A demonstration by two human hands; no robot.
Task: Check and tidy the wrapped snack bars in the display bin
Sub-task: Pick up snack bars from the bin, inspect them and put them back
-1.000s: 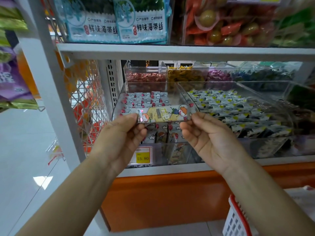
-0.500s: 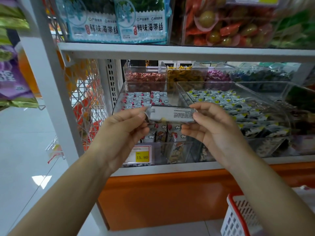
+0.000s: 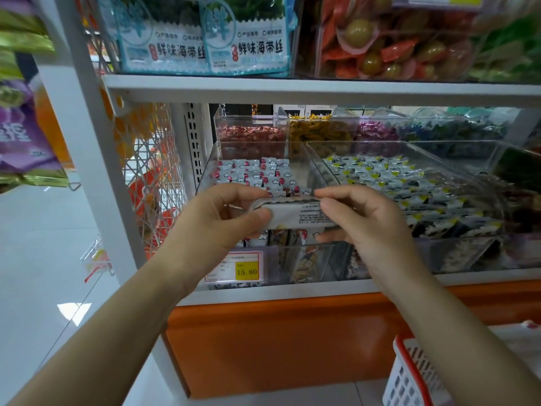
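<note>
Both hands, left hand [image 3: 225, 218] and right hand [image 3: 360, 221], pinched one snack bar [image 3: 295, 213] above the display bin [image 3: 295, 168]; tugging might tear its wrapper.

Snack bar [image 3: 295, 213]: both ends covered, left end under the left hand [image 3: 216, 221], right end behind the right hand [image 3: 366, 221]; print on the facing side too small to read. Front rows in the display bin [image 3: 204, 174] hidden behind both hands. Price tag [image 3: 234, 266]: only 15.80 legible, other lines blurred. Basket [image 3: 409, 376] cut by the bottom edge. Seaweed packs [image 3: 205, 39] on the upper shelf [image 3: 322, 89] cut by the top edge.
</note>
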